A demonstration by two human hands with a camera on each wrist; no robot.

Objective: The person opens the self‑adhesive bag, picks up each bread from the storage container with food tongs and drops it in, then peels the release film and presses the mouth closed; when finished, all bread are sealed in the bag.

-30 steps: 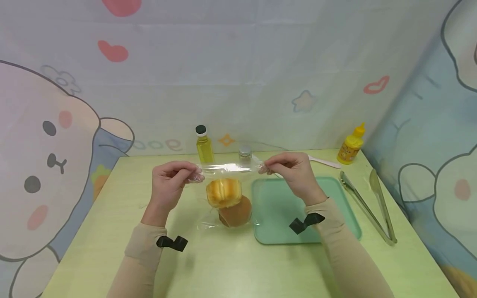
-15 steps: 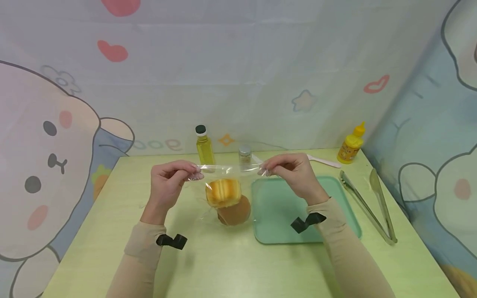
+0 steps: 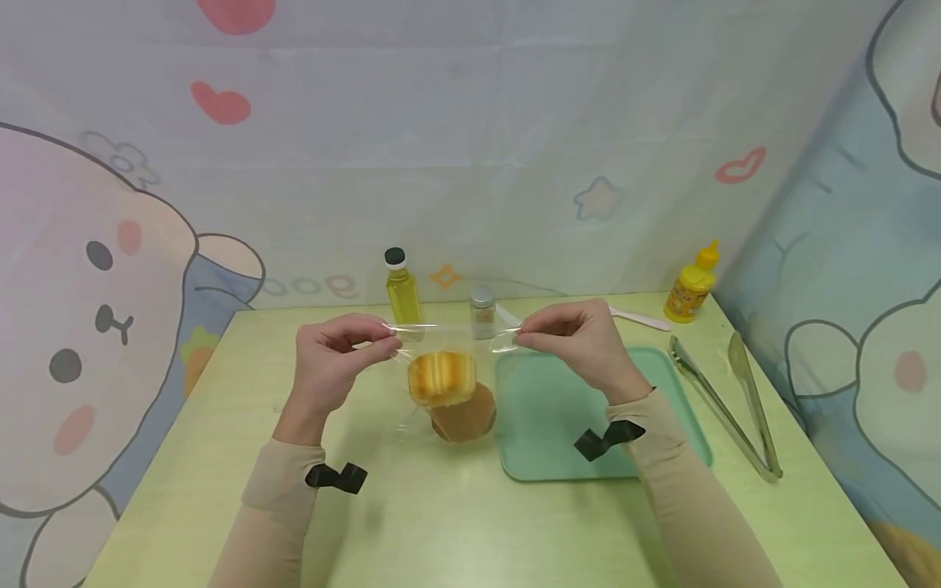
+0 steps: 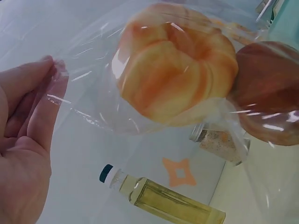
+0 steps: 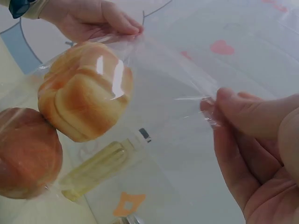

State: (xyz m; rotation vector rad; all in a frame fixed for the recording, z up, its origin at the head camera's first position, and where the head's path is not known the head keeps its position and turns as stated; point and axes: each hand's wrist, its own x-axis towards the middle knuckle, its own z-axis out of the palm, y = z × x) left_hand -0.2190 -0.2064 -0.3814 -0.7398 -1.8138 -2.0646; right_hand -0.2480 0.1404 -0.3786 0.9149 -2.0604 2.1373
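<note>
A clear plastic bag hangs stretched between both hands above the table. Its left top corner is pinched between thumb and fingers of my left hand; my right hand pinches the right top corner. Inside the bag lie a golden, ridged bread roll and, below and partly behind it, a round brown bun. In the left wrist view the bread roll and bun show through the film. The right wrist view shows the bag's edge pulled taut at the right fingertips.
Behind the bag stand an oil bottle and a small spice jar. A green tray lies to the right, with metal tongs beyond it. A yellow squeeze bottle and a pale pink handle are at the back right.
The bag's top edge, earlier bunched at the fingertips, is now pulled straighter and thinner. My left thumb has extended somewhat. Both hands stay almost in place.
</note>
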